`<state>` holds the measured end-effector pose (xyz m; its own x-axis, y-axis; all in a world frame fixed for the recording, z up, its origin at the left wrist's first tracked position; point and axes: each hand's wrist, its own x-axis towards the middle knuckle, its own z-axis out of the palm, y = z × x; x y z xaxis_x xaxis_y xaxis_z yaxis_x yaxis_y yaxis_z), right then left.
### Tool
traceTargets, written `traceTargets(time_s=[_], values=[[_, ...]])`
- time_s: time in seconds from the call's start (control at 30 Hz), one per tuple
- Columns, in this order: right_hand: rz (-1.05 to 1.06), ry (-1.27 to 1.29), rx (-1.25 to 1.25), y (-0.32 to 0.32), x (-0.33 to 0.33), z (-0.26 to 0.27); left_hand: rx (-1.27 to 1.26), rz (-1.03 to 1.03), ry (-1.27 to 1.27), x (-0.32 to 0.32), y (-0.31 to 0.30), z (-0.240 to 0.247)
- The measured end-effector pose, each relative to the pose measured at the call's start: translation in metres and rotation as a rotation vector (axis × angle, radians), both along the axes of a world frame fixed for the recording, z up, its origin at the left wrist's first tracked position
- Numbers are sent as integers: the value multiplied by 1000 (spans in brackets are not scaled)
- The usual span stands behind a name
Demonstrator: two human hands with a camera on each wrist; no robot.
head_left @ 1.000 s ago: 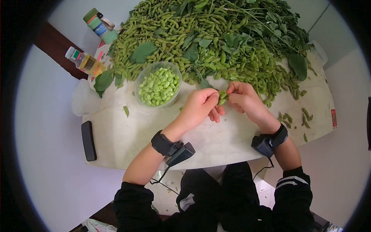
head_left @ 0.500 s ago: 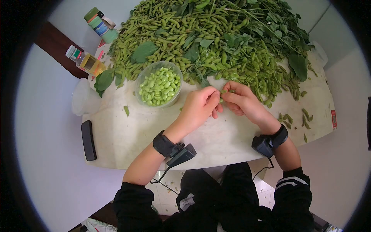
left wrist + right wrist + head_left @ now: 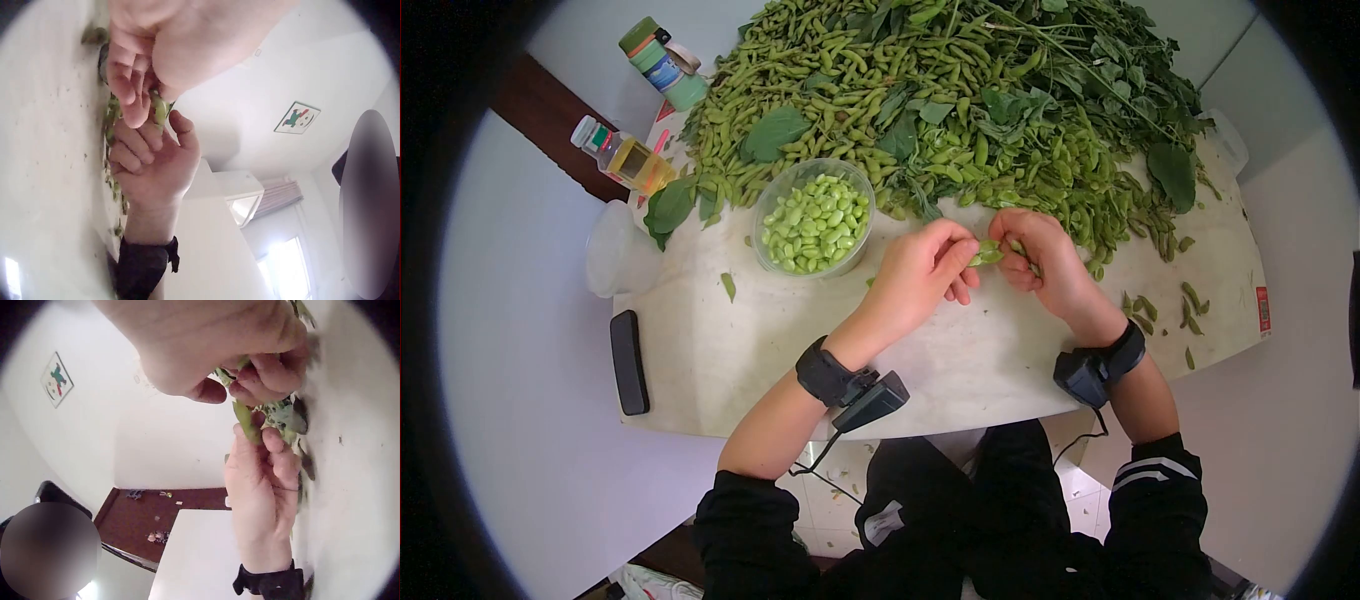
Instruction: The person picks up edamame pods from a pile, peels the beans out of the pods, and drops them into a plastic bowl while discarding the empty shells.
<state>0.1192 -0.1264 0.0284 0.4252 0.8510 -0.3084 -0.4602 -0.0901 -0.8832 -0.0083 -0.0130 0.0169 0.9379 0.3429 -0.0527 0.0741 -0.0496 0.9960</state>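
Observation:
My left hand [image 3: 920,272] pinches a green edamame pod [image 3: 987,253] between thumb and forefinger, low over the table. The pod's free end points at my right hand [image 3: 1045,262], which is close beside it. In the right wrist view, the pod [image 3: 248,424] stands up from the left fingertips. The right hand's fingers are curled, and bits of green edamame beans [image 3: 1017,247] show between them; the rest is hidden in the hand. Left of both hands is a clear plastic bowl [image 3: 764,252] holding many shelled beans [image 3: 815,225].
A large heap of edamame pods [image 3: 840,110] with leaves and stems covers the back of the table [image 3: 800,350]. Emptied-looking pods [image 3: 1050,185] lie near my right hand. Loose pods [image 3: 1190,305] lie right. An oil bottle [image 3: 632,163], green flask [image 3: 665,70], white tub [image 3: 618,250] and black phone [image 3: 629,362] line the left.
My hands came together around the pod half a second ago, and now the right hand has drawn back slightly right, its fingers curled further. The left hand keeps the pod. The bowl stays put.

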Motion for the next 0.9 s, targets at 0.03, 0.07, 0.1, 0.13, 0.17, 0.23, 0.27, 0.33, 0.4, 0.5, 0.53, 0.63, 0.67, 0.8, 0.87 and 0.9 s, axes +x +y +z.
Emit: traceTargets(time_s=[0.03, 0.07, 0.1, 0.13, 0.17, 0.23, 0.27, 0.33, 0.4, 0.5, 0.53, 0.63, 0.67, 0.8, 0.87, 0.9], values=[[0, 0, 0, 0, 0, 0, 2, -5, -9, 1, 1, -1], [24, -25, -22, -1, 1, -1, 1, -5, -8, 0, 0, -1], [49, -50, -43, -1, 2, -1, 19, 12, -14, 0, 0, 2], [49, -50, -43, -1, 1, -1, 38, 28, -19, 0, -1, 4], [88, -102, -94, 0, 0, -1, 38, 28, -19, 0, -1, 5], [128, -153, -144, 0, -2, 0, 70, 26, -45, 0, -1, 7], [187, -160, -142, 0, -4, 2, 70, 26, -45, 0, -1, 7], [245, -167, -140, -1, -4, 0, 87, 39, -90, 0, -1, 6], [276, -240, -49, -1, -3, -7, 55, 61, -120, 0, -2, 5], [399, -282, 5, -1, -3, 0, -2, 91, -153, 0, -4, 7], [399, -282, 5, -2, -3, 0, -26, 99, -157, 0, -4, 8], [439, -288, 76, -3, -2, 1, -67, 67, -129, -1, -4, 13], [444, -333, 96, -3, -4, 6, -68, 67, -129, -2, -3, 13], [416, -427, 210, -2, -9, 8, -177, 51, -94, -3, 1, 15], [392, -505, 206, -3, -7, 7, -179, 42, -85, -2, 2, 15], [367, -582, 200, -3, -6, 7, -203, 47, -94, -1, 2, 12]])
